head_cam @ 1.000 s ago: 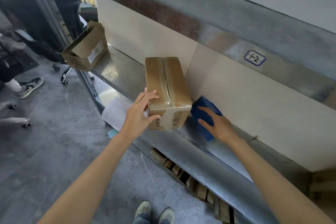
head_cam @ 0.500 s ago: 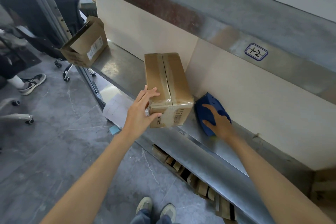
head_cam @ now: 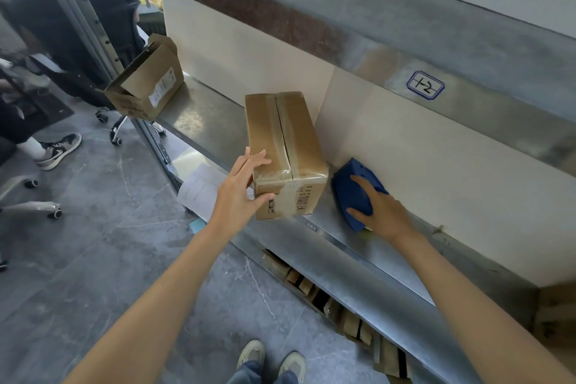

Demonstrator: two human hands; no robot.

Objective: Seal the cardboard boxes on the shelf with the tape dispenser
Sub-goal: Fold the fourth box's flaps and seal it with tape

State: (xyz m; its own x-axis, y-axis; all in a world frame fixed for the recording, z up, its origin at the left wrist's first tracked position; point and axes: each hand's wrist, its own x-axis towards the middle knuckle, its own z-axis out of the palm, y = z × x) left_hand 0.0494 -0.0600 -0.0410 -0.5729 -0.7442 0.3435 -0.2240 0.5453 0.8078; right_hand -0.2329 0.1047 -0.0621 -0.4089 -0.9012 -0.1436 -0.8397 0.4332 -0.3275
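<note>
On the steel shelf (head_cam: pixel 202 115) my left grip (head_cam: pixel 240 193) lies wide against the taped box (head_cam: pixel 280 134); my right grip (head_cam: pixel 385 215) holds the tape dispenser (head_cam: pixel 352 190); grey floor (head_cam: pixel 124 243) below.

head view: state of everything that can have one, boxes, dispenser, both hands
near box: closed, tape along the top seam and down the front
far box: flaps open, tilted
dispenser: lying on the shelf, right of the near box
left hand: fingers flat on the near box's top, thumb on its front
right hand: grips the dispenser
</note>
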